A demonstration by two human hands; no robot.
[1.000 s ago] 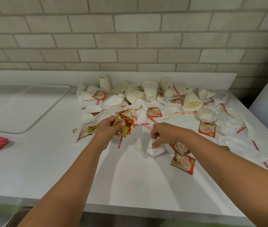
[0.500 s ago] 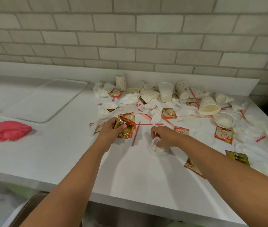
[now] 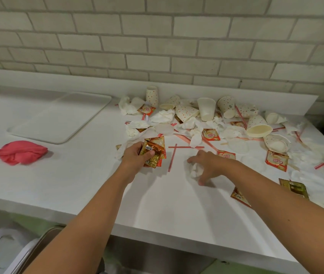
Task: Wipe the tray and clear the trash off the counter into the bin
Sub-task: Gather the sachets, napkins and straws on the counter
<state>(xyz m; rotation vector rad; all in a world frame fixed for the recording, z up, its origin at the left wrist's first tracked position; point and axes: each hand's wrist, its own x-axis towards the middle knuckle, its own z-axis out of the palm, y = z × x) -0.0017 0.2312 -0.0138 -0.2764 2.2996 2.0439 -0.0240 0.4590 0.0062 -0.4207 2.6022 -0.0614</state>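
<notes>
Fingers point(image 3: 150, 153) of left hand point(image 3: 135, 156) grip sachets point(image 3: 155, 147); right hand point(image 3: 211, 165) clutches crumpled napkin point(image 3: 195, 171).

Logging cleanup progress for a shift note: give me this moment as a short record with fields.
left hand: grips a bundle of gold and red sachets
right hand: fingers curled round a crumpled napkin on the counter
tray: flat on the counter, left of the litter
pink cloth: lies beside the tray, no hand on it
remaining trash: paper cups, napkins, sachets, red straws spread towards the wall
</notes>
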